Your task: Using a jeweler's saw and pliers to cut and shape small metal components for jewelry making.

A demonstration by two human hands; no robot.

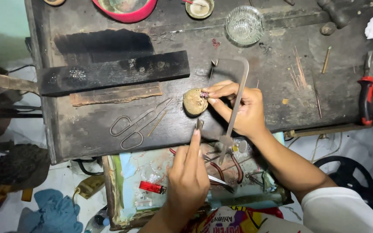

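Near the bench's front edge [109, 149], hands pinch: right [242, 108] a small piece on a tan lump [194, 102], left [188, 177] a thin tool [199, 124]

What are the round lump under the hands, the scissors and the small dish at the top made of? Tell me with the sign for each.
Round lump: looks like stone or hardened clay; dull tan, pitted, matte. Uncertain.
Scissors: metal; thin grey loops and blades, dull finish.
Small dish: clear glass, patterned; the bench shows through. The bench looks like dark, worn wood.
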